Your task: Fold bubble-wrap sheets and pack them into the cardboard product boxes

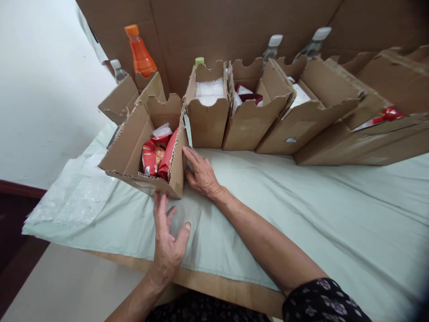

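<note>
A cardboard box with an open top stands at the left on the pale green cloth. Inside it lie red snack packets and a piece of bubble wrap. My right hand rests against the box's right side, fingers stretched out and its edge close to the cloth. At the front face, my left hand has its fingertips at the lower edge of the box, with thumb and fingers spread apart. Neither hand is wrapped round anything.
Several cardboard boxes stand in a row behind and to the right. Behind them are an orange bottle and clear bottles with white caps, before a tall cardboard panel. Bubble wrap lies at the table's left edge.
</note>
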A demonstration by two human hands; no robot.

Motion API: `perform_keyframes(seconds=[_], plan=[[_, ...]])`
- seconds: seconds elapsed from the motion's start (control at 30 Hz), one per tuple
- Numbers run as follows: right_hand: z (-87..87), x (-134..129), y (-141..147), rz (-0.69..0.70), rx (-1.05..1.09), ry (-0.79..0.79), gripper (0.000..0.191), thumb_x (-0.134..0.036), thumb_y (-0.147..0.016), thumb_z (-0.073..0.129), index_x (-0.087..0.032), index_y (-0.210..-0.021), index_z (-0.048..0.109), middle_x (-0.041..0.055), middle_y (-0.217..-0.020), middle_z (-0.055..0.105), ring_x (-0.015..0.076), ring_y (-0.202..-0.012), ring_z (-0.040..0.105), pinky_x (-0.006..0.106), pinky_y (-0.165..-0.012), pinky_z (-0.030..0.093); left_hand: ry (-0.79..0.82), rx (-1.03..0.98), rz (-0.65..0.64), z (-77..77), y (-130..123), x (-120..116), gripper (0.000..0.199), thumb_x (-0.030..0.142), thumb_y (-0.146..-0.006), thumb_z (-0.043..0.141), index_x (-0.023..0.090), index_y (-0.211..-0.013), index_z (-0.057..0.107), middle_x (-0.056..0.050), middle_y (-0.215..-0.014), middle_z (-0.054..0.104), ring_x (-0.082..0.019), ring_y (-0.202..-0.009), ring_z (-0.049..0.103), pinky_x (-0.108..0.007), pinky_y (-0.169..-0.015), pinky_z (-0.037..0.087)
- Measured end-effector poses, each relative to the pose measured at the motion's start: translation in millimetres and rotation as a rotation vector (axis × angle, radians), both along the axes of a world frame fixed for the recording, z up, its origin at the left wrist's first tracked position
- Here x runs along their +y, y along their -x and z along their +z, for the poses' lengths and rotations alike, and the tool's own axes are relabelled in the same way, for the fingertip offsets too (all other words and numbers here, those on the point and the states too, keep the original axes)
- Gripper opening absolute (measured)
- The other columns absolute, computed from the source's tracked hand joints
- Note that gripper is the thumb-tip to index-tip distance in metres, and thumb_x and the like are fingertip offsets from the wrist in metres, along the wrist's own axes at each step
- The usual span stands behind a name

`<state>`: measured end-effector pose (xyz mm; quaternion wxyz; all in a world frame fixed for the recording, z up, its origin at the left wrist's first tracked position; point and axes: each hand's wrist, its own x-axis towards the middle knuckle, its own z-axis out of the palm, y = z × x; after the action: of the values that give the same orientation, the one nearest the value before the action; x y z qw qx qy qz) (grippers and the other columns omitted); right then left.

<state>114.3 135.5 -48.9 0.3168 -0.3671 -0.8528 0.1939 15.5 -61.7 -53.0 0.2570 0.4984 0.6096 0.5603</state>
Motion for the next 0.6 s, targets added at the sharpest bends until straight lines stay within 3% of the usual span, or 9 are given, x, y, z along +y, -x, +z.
perform_keyframes(seconds=[0.4,0.5,0.6], plan=[[1.5,-3.6,-2.1,0.061,-0.029,-0.230,0.080,-0.015,-0.083,0.049,-0.010,-0.162,0.042,0.0157,-0.169,0.042,0.0310,-0.153,0.042,0.047,-0.109,0.042,-0.014,0.020,0.027,-7.9,2.3,2.7,0.078,0.024,-0.095,0.066,0.034,-0.165,0.032,-0.011,-0.179,0.016,-0.036,-0.161,0.031,-0.053,-0.122,0.047],[-1.6,-4.7,-1.4,0.068,0.015,-0.226,0.077,-0.017,-0.084,0.049,-0.014,-0.160,0.045,0.0160,-0.164,0.048,0.0310,-0.150,0.046,0.048,-0.109,0.042,-0.015,0.004,0.033,-9.2,4.2,2.9,0.074,0.025,-0.096,0.065,0.032,-0.163,0.035,-0.012,-0.178,0.019,-0.035,-0.155,0.043,-0.053,-0.120,0.048],[6.3,-3.1,-4.1,0.003,0.131,-0.202,0.071,-0.021,-0.088,0.047,-0.015,-0.159,0.045,0.0165,-0.156,0.057,0.0303,-0.137,0.057,0.047,-0.108,0.045,-0.011,-0.015,0.052,-9.2,9.4,3.1,0.075,0.026,-0.096,0.065,0.029,-0.164,0.033,-0.016,-0.171,0.034,-0.035,-0.152,0.047,-0.053,-0.120,0.048]])
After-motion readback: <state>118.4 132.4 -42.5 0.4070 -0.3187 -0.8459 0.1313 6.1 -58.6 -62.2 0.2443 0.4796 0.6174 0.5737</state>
